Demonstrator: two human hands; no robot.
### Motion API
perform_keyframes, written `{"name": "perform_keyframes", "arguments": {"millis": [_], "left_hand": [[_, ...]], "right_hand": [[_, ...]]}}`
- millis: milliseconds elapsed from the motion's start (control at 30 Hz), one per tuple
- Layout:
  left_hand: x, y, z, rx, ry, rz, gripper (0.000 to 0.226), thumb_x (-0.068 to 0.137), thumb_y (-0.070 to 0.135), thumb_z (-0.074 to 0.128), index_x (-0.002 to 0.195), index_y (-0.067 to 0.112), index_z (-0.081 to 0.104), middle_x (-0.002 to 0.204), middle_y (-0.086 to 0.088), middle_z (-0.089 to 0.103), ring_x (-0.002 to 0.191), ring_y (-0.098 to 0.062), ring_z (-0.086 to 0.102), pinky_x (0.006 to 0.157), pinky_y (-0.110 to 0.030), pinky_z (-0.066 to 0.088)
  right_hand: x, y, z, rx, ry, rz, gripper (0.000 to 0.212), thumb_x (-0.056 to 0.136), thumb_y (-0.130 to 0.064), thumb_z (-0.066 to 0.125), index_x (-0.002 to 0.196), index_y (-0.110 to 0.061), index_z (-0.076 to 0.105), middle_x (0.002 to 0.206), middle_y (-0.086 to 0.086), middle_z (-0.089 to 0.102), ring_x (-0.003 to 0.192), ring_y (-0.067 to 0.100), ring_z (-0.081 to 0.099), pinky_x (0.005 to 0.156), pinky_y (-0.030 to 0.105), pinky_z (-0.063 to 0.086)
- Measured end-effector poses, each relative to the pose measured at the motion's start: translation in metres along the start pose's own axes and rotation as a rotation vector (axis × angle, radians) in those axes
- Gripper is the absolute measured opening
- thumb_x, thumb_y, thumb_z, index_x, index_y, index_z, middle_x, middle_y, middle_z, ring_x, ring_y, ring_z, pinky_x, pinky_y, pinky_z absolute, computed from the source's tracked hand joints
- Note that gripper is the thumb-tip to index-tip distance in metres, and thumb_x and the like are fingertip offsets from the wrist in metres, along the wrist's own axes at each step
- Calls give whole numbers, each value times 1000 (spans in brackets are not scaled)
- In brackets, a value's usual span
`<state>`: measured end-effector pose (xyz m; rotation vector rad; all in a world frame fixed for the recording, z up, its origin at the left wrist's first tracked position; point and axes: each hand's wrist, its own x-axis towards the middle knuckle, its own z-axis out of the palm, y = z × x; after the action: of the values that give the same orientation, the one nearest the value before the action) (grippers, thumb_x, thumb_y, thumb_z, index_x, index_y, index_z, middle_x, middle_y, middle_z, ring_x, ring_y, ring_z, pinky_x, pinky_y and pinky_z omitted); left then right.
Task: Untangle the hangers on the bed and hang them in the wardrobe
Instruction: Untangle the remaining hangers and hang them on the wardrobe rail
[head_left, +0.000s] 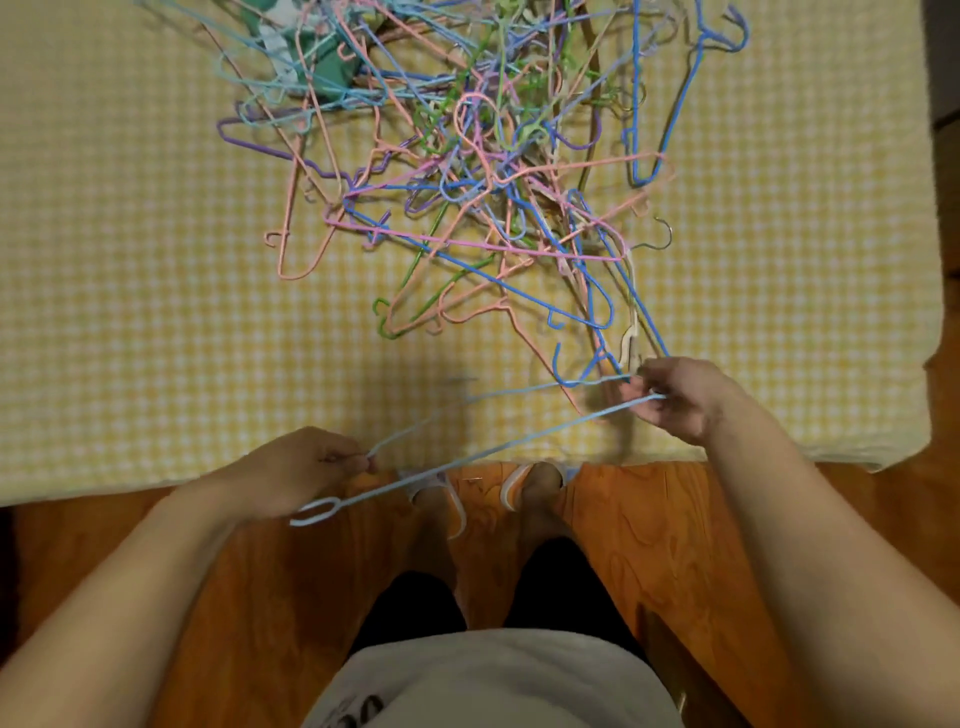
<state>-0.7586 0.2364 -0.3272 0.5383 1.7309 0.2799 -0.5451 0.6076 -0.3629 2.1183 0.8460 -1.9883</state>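
A tangled pile of thin hangers (467, 171) in pink, blue, green and purple lies on the bed with a yellow checked cover (130, 312). A light blue hanger (498, 447) is stretched between my hands above the bed's near edge. My left hand (306, 467) pinches one end of it. My right hand (680, 397) grips its other end, right beside the lowest strands of the pile. A darker blue hanger (587, 371) lies just under my right fingers.
A green cloth (332, 67) lies under the pile at the far left. An orange wooden floor (649, 545) runs in front of the bed, with the person's feet (535, 488) at the bed's edge. The wardrobe is out of view.
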Motion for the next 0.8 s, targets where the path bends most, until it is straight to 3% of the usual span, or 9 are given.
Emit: {"name": "perform_keyframes", "arguments": {"millis": [100, 200, 333, 433, 567, 633, 700, 733, 800], "left_hand": [[-17, 19, -16, 26, 30, 10, 20, 98, 38, 57, 92, 38, 76, 80, 18, 73, 71, 4, 66, 67, -18, 51], [-41, 39, -30, 74, 184, 55, 21, 98, 41, 55, 95, 39, 75, 89, 22, 70, 78, 6, 62, 69, -19, 46], [-73, 54, -44, 84, 397, 210, 16, 95, 34, 61, 89, 34, 76, 78, 22, 71, 61, 6, 60, 58, -11, 41], [-87, 57, -56, 188, 487, 263, 17, 93, 44, 56, 91, 40, 73, 86, 20, 74, 70, -2, 69, 70, -26, 54], [-90, 67, -64, 221, 603, 346, 23, 93, 40, 57, 98, 28, 76, 96, 20, 73, 84, -7, 71, 77, -28, 51], [-87, 75, -67, 224, 636, 366, 26, 96, 48, 56, 99, 29, 74, 91, 14, 75, 83, -12, 71, 75, -29, 51], [-82, 83, -68, 239, 661, 369, 30, 93, 59, 49, 105, 37, 67, 85, 10, 75, 80, -15, 71, 73, -35, 53], [-80, 87, -67, 254, 677, 372, 31, 92, 61, 46, 107, 40, 64, 82, 9, 74, 77, -14, 71, 71, -37, 54], [-78, 92, -63, 315, 698, 386, 31, 93, 61, 43, 108, 40, 62, 75, 8, 73, 70, -12, 69, 64, -39, 54]], "right_hand": [[-19, 1, 1, -327, 95, -111, 21, 91, 5, 47, 73, -3, 55, 55, 10, 56, 41, 18, 57, 42, 25, 52], [-29, 2, -8, -419, 170, -131, 17, 92, 1, 49, 77, -3, 56, 57, 13, 58, 39, 22, 58, 44, 27, 51], [-30, 11, -22, -533, 122, -136, 24, 101, -24, 43, 91, -11, 60, 75, 6, 60, 60, 21, 56, 57, 27, 45], [-21, 10, -36, -438, 125, -227, 23, 103, -18, 39, 110, -8, 58, 80, 6, 56, 64, 20, 52, 61, 30, 41], [14, 22, -46, -772, 23, -328, 51, 92, -1, 54, 142, -9, 45, 117, 11, 53, 83, 23, 56, 66, 28, 45], [31, 47, -41, -934, -105, -199, 68, 73, -7, 78, 134, -3, 49, 117, 19, 60, 83, 28, 60, 62, 29, 49], [54, 79, -32, -1116, -119, -98, 90, 41, -42, 94, 113, -9, 52, 112, 21, 61, 86, 31, 60, 64, 35, 51], [54, 91, -23, -1176, -84, -96, 88, 45, -53, 90, 110, -13, 48, 113, 19, 54, 91, 31, 55, 67, 35, 48], [56, 110, -9, -1131, 9, -170, 63, 71, -46, 78, 114, -19, 41, 118, 13, 37, 97, 34, 49, 79, 36, 45]]}}
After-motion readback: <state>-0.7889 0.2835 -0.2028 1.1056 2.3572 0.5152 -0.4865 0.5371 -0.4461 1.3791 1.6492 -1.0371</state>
